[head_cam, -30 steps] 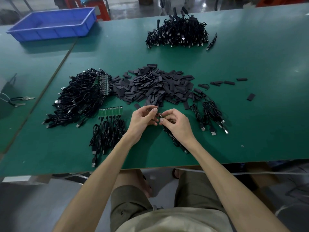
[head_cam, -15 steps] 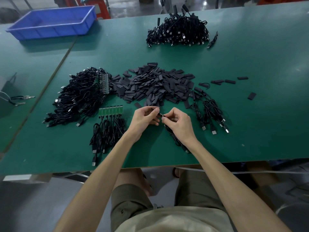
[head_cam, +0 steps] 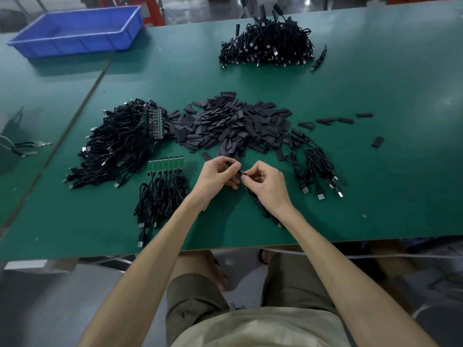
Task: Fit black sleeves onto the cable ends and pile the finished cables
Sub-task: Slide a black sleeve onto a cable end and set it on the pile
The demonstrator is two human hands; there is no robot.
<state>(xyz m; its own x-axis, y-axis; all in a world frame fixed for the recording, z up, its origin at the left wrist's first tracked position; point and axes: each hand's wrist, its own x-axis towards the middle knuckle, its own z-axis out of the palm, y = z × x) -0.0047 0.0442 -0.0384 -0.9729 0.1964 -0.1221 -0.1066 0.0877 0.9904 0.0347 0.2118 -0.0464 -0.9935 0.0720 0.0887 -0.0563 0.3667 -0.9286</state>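
My left hand [head_cam: 217, 174] pinches a small black sleeve [head_cam: 238, 170] between thumb and fingers. My right hand [head_cam: 267, 182] pinches the end of a black cable [head_cam: 260, 207] against that sleeve; the cable trails under my right wrist toward the table's near edge. Just beyond my hands lies a heap of loose black sleeves [head_cam: 233, 126]. To the right is a small group of sleeved cables [head_cam: 314, 166]. A row of cables with green circuit boards [head_cam: 165, 163] lies left of my left hand.
A large tangle of black cables [head_cam: 117, 144] lies at the left on the green table [head_cam: 375, 83]. Another cable pile [head_cam: 266, 46] sits far back. A blue bin [head_cam: 77, 31] stands at the back left. Stray sleeves [head_cam: 350, 118] lie at the right.
Both hands stay together above the table; the fingers have shifted slightly, with the cable end brought up to the sleeve. Nothing else moved.
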